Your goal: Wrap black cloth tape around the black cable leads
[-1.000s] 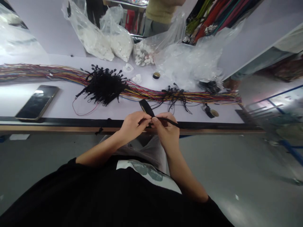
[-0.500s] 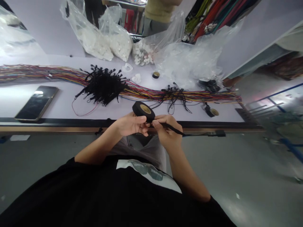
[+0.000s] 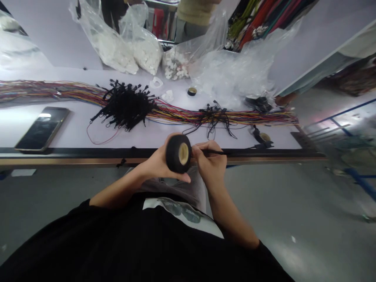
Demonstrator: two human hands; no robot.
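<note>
In front of my body, at the table's front edge, my left hand (image 3: 160,161) holds a roll of black tape (image 3: 174,153), its pale core facing right. Close beside it my right hand (image 3: 210,159) is closed on a black cable (image 3: 216,152), thumb and fingertips pinched near the roll. The cable runs out to the right past the hand, toward a black connector (image 3: 263,145) at the table edge. The cable's left end, by the tape, is hidden by the fingers and roll.
Behind my hands a long bundle of coloured wires (image 3: 176,115) crosses the white table, with a heap of black connector leads (image 3: 126,105) on it. A phone (image 3: 42,129) lies left. Other tape rolls (image 3: 192,91) and clear bags of white parts (image 3: 148,55) stand farther back.
The tape roll has swung from lying tilted to standing on edge, and my left thumb has moved below it. The connector on the cable's right end has shifted up and left over the table edge.
</note>
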